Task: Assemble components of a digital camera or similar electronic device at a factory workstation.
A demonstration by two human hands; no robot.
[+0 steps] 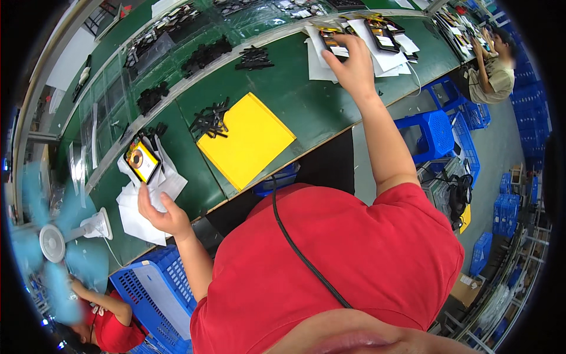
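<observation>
My left hand [162, 216] is open, thumb apart from the fingers, at the near edge of crumpled white sheets [133, 203]. Just beyond its fingertips a flat, phone-like device [141, 161] with a yellow edge and a round copper-coloured part lies on those sheets. Stretched out to the far right, my right hand [355, 66] has its fingers and thumb apart over a similar black device [335, 47] on white paper. Whether the fingertips touch it I cannot tell. Another such device [383, 38] lies beside it on the paper.
Between my hands a yellow board [247, 141] lies on the green bench [306, 112], with black strips [212, 120] on its corner. Piles of black parts [254, 58] line the back. A fan [53, 243] stands left, blue stools [429, 134] right. Two other people are nearby.
</observation>
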